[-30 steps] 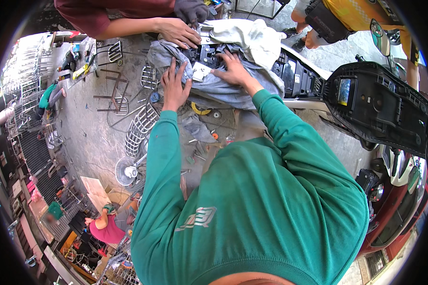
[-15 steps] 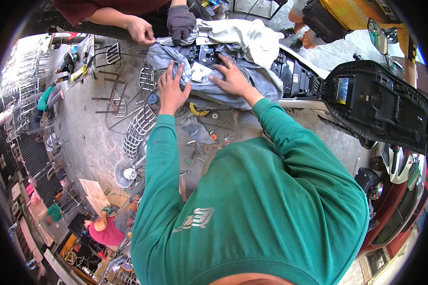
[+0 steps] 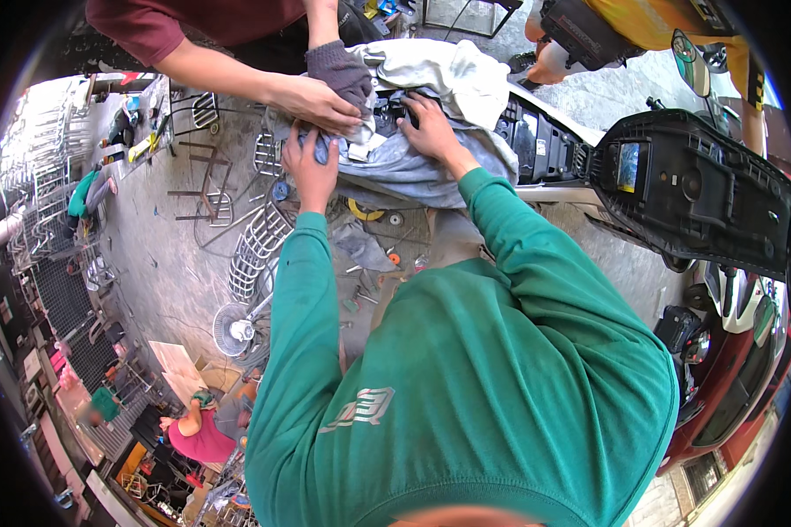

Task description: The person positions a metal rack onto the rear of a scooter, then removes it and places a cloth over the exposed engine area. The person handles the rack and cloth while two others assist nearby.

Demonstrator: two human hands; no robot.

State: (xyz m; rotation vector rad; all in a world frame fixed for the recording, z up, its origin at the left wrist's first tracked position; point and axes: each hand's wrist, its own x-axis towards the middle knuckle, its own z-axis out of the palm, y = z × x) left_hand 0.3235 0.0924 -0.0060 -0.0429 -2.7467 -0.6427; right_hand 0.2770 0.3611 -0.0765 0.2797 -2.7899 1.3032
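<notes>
A grey-blue cloth (image 3: 413, 165) lies draped around the rear of a scooter, with dark parts (image 3: 387, 116) showing in its opening. My left hand (image 3: 310, 171) rests on the cloth's near left edge, fingers stretched and slightly bent. On the right side of that opening lies my right hand (image 3: 437, 132), its fingers extended over the cloth and dark parts, thumb apart. Across from me, a co-worker's bare hand (image 3: 318, 103) and dark-gloved hand (image 3: 343, 75) press together on the cloth, just beyond my left fingertips. A white cloth (image 3: 453, 70) is bunched along the far side.
The scooter's raised black seat (image 3: 699, 189) stands at the right. Another person in yellow (image 3: 668, 31) is at the far right. Metal racks (image 3: 257, 250), a fan (image 3: 233, 329), a grey rag (image 3: 360, 246) and loose tools are on the floor. A person in pink (image 3: 200, 432) works lower left.
The co-worker's bare hand has moved right from the cloth's corner to beside the gloved hand, partly covering a white patch. My left hand has shifted slightly down and left; my right fingers have drawn closer together.
</notes>
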